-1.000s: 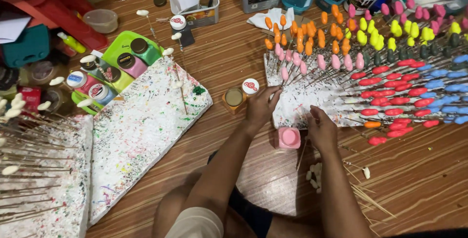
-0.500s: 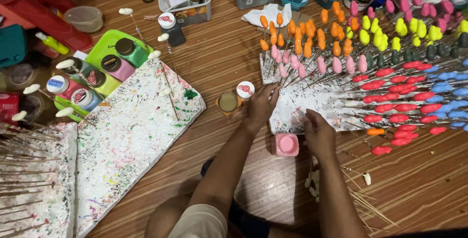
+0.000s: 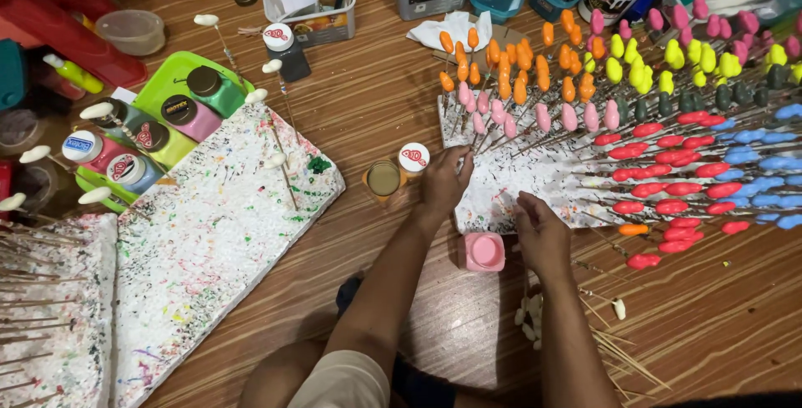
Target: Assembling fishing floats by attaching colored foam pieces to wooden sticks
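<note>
My left hand lies on the near left corner of a paint-speckled white foam board, fingers bent down onto it. My right hand is at the board's near edge with its fingers curled together; whether it pinches a stick is unclear. An open pink paint jar stands on the floor between my hands. Stuck in the board are several sticks with painted tips: pink, orange, red, yellow and blue.
An open jar and a white-capped jar stand left of my left hand. Further left are a splattered board, a green tray of paint jars and white-tipped sticks. Bins line the far edge. Loose sticks lie at the right.
Both hands stay at the foam board's near edge. Only the view has drifted slightly.
</note>
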